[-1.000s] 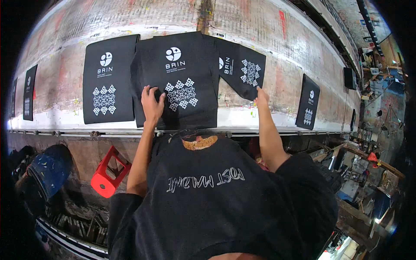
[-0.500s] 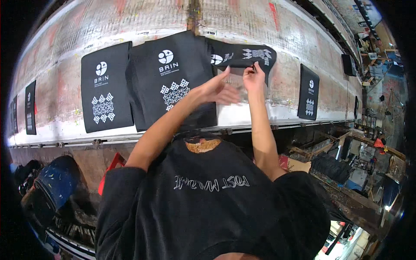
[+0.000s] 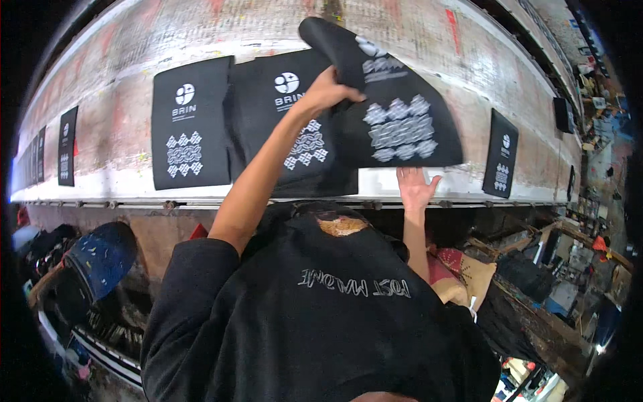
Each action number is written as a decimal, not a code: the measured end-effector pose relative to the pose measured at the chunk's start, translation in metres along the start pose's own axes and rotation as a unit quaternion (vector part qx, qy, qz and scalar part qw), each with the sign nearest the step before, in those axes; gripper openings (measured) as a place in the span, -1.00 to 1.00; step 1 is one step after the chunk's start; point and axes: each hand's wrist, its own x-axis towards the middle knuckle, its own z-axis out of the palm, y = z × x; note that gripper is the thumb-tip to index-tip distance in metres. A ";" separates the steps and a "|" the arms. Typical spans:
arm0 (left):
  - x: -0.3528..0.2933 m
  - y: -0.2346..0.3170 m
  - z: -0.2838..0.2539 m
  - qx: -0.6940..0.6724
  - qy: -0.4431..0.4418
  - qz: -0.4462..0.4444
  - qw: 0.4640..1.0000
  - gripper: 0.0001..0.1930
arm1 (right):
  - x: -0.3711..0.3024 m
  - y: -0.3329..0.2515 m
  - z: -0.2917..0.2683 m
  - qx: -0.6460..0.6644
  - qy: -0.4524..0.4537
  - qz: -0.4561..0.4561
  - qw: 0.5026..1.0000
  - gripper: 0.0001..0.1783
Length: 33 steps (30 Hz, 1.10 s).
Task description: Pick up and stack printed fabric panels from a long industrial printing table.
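A black fabric panel with a white emblem and a white ornamental pattern is raised off the long table, its far left corner curling over. At its left edge, my left hand has closed on it, thumb lying across the printed side. My right hand is open by the panel's near edge, thumb spread, its fingertips partly hidden under the fabric. To the left of the raised panel lie two similar panels, a middle one partly covered by my left arm and another beside it.
More printed panels lie spaced along the table, one at the right and several at the far left. A metal rail follows the table's near edge. A blue paint-spotted rounded object stands below left; clutter fills the lower right.
The folded panel has been opened out and lifted, with its print now facing up. My left hand has taken its left edge; my right hand has let go and moved down toward the near edge.
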 end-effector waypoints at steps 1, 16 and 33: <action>-0.003 -0.029 -0.031 0.077 0.018 -0.027 0.997 -0.19 | 0.005 0.012 0.029 -0.043 0.079 0.025 0.996 0.05; -0.149 -0.166 -0.137 0.357 0.498 -0.181 0.769 -0.35 | 0.091 0.143 -0.007 -0.881 0.113 -0.124 0.443 -0.57; -0.144 -0.115 -0.054 0.415 0.193 -0.022 0.889 -0.48 | 0.090 0.117 -0.040 -0.811 0.130 0.043 0.569 -0.31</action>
